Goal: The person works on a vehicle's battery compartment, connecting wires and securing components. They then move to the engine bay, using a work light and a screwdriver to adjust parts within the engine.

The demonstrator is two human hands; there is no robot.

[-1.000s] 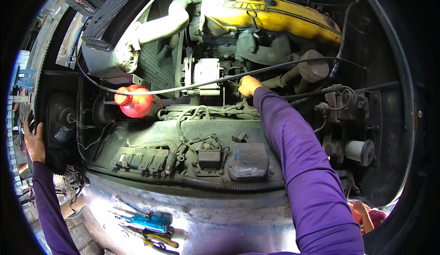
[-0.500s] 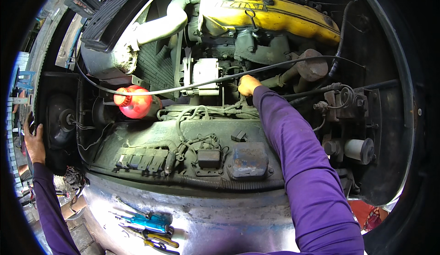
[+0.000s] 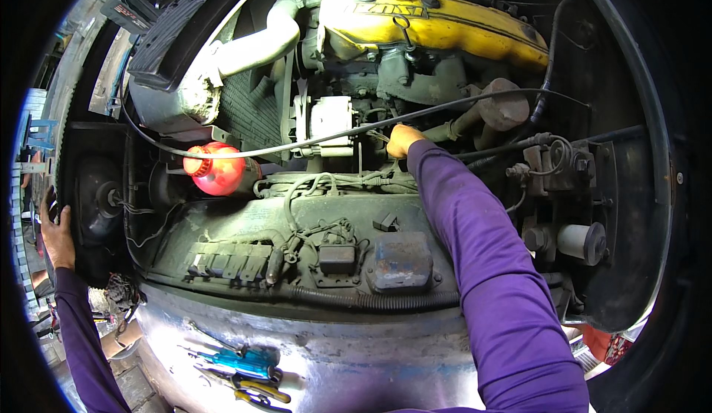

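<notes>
My right hand [image 3: 403,141] reaches deep into the engine bay, fingers curled closed just right of the silver alternator [image 3: 331,121]. A thin pale piece shows at its fingertips, too small to name. Below the hand runs a bundle of wires and hoses [image 3: 334,182]. Above it sits the engine with its yellow valve cover [image 3: 445,23]. A long black cable [image 3: 297,146] crosses the bay, passing just above the hand. At the far left, my left hand [image 3: 58,239] rests with fingers stretched along the vehicle's dark edge, beside a round black part [image 3: 99,196].
A red bottle [image 3: 219,169] stands left of the alternator. On the bare metal ledge [image 3: 356,354] near me lie a blue-handled tool [image 3: 248,361], yellow-handled pliers [image 3: 259,392] and a wrench [image 3: 213,336]. Relays [image 3: 230,259] and a black box [image 3: 400,259] are fixed before the engine.
Hardly anything differs. My right hand stays at the same spot, with the thin pale piece showing a little more beside its fingers. My left hand remains on the edge.
</notes>
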